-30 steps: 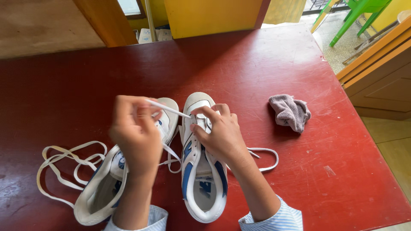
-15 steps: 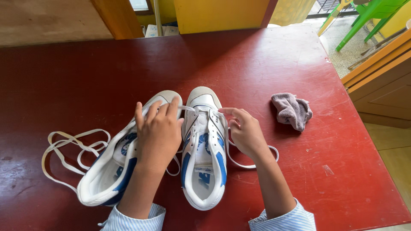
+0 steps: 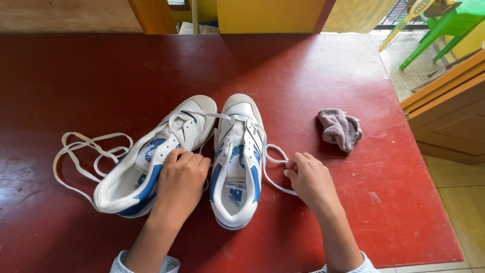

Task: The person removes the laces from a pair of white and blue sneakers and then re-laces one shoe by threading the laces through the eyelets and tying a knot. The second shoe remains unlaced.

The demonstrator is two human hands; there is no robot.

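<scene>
Two white and blue sneakers stand side by side on a red table (image 3: 101,65), toes pointing away from me. The left sneaker (image 3: 136,177) tilts to the left, while the right sneaker (image 3: 237,162) stands straight. A white shoelace (image 3: 270,151) threads through the right sneaker's front eyelets. My left hand (image 3: 181,182) rests curled between the two shoes, closed on the lace end that crosses the left sneaker. To the right of the right sneaker, my right hand (image 3: 310,179) pinches the other lace end, which loops on the table.
A loose cream lace (image 3: 83,151) lies coiled left of the left sneaker. A crumpled grey cloth (image 3: 341,129) sits to the right of the shoes. The table's right edge borders a wooden cabinet (image 3: 444,106). A green chair (image 3: 449,23) stands beyond it.
Both hands have drawn back toward me from the right sneaker's toe, pulling the lace ends out to either side. The left hand dropped from raised to resting between the shoes.
</scene>
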